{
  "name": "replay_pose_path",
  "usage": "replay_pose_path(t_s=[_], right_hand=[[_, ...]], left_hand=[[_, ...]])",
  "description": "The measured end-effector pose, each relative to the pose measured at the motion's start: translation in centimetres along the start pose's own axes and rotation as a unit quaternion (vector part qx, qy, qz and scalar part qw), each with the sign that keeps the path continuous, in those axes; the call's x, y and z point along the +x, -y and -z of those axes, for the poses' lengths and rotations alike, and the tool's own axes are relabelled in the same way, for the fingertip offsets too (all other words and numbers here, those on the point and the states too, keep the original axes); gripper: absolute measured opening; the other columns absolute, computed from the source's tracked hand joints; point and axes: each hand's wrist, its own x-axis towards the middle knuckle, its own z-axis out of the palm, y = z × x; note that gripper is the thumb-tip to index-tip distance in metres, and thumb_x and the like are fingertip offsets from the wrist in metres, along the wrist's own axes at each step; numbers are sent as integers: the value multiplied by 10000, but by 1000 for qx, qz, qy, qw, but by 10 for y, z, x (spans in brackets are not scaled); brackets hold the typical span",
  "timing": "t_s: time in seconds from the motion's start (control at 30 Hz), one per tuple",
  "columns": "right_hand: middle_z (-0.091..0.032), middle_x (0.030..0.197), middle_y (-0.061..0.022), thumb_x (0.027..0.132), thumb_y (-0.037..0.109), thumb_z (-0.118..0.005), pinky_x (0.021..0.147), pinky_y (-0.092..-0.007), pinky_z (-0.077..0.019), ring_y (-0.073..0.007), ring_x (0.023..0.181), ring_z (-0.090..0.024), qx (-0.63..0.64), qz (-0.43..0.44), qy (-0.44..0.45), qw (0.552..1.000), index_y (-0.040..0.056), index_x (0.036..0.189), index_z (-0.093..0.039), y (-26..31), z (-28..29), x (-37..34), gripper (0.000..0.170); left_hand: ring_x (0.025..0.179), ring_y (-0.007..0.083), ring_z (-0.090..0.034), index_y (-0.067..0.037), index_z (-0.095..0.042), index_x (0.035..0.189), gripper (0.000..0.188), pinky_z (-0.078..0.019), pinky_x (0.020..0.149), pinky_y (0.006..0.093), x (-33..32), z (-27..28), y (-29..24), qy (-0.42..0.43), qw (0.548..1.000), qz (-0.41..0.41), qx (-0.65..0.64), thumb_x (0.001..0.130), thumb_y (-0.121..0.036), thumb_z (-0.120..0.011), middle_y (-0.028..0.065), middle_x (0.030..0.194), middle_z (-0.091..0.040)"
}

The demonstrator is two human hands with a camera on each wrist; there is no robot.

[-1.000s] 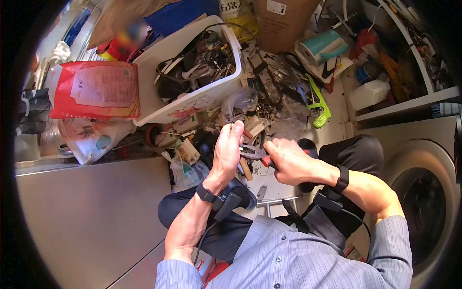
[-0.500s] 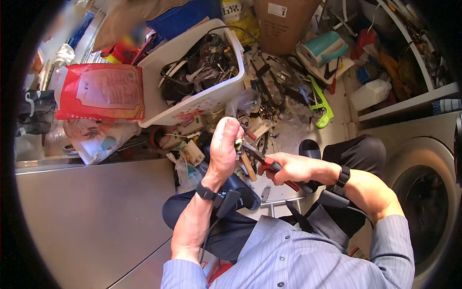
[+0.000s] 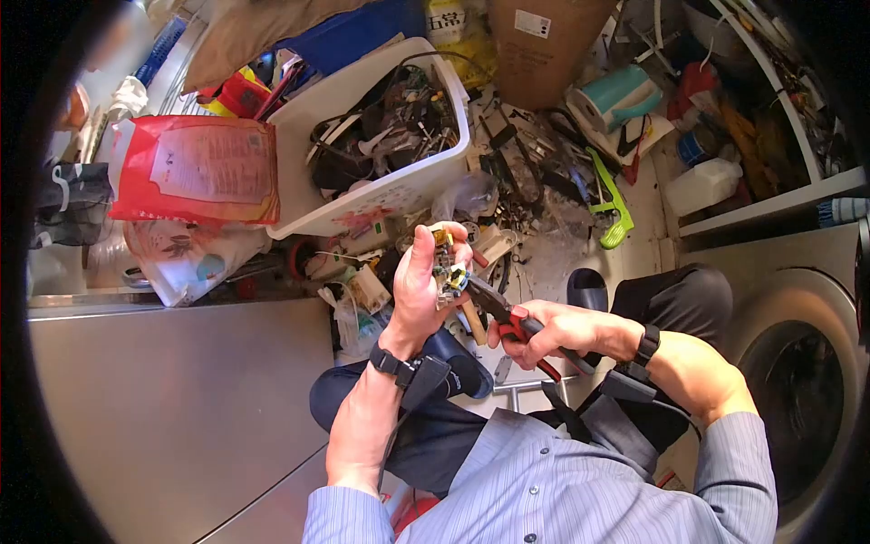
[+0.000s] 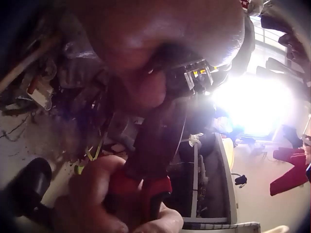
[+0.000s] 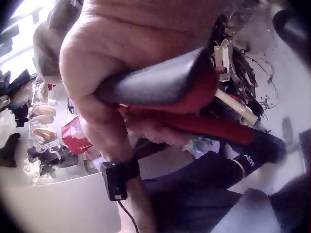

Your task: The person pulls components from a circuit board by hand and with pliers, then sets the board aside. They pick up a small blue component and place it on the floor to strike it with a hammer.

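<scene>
Fingers of the left hand curl round a circuit board; the right hand grips pliers, nose at its edge. From here I'd worry: a sideways wrench could twist the board free, dropping it into the clutter below

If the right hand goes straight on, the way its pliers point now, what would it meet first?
Probably the circuit board in the left hand: the pliers in the right hand point at it, their tips looking close to its edge; contact is hard to judge.
</scene>
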Motion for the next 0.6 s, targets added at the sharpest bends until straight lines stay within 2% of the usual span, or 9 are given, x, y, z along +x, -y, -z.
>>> replay_pose_path(t_s=[0.07,0.13,0.23,0.3,0.37,0.43,0.5,0.57,0.6], right_hand=[[-518,803,26,785,-15,-704,690,-266,-428,-104,731,-506,26,4,12,1000,7,1215,-586,-1,-1,-2,447],[-521,788,27,795,21,-736,676,-261,-429,-100,710,-514,201,0,28,979,9,1228,-585,-5,-7,-6,459],[-533,778,26,811,66,-755,665,-255,-431,-97,706,-530,16,66,-67,995,10,1246,-583,15,-5,-9,471],[-568,894,8,868,160,-754,694,-265,-472,-95,763,-549,-17,95,-96,991,-1,1302,-564,18,-1,-9,500],[-594,956,-11,898,181,-751,741,-276,-500,-113,803,-582,-17,90,-105,990,-16,1385,-538,26,4,-8,566],[-623,1025,-31,931,202,-742,785,-279,-516,-123,841,-611,-12,159,-84,984,-7,1500,-479,44,0,-17,661],[-635,992,-40,949,197,-729,764,-287,-528,-128,829,-624,42,164,-149,974,-8,1454,-514,39,-5,-19,585],[-654,967,-71,972,169,-689,777,-312,-532,-171,868,-657,-28,104,-216,971,-14,1359,-559,-6,14,-8,448],[-663,979,-74,1012,179,-657,787,-325,-538,-185,863,-664,63,58,-208,974,-15,1291,-600,-12,9,-5,344]], left_hand=[[706,104,-550,-33,-572,1227,655,-433,493,230,0,2,-2,18,999,6,-27,1066,-649,-416,22,835,-568],[694,105,-543,-29,-571,1233,666,-436,503,230,1,8,-7,31,994,20,-100,1063,-654,-414,19,822,-563],[677,101,-532,-38,-569,1233,663,-429,515,237,1,6,-20,52,993,-9,-101,1059,-659,-413,16,826,-566],[668,117,-501,-33,-582,1220,669,-447,494,248,4,0,-21,-31,995,-1,-100,1068,-654,-389,12,821,-547],[677,124,-517,-38,-590,1218,656,-439,494,251,8,11,-16,-1,992,5,-123,1072,-645,-386,18,836,-559],[685,134,-534,-46,-598,1218,645,-436,505,258,10,12,-10,-61,991,5,-115,1074,-639,-389,25,854,-576],[690,144,-546,-61,-606,1220,623,-447,527,273,10,17,-6,-80,991,-2,-108,1079,-628,-389,26,868,-591],[690,148,-552,-73,-612,1215,598,-454,542,288,12,18,-8,-108,990,-4,-87,1085,-614,-395,22,885,-598],[694,145,-557,-83,-618,1214,580,-455,547,293,13,17,-9,-117,990,-14,-79,1086,-606,-403,20,906,-605]])
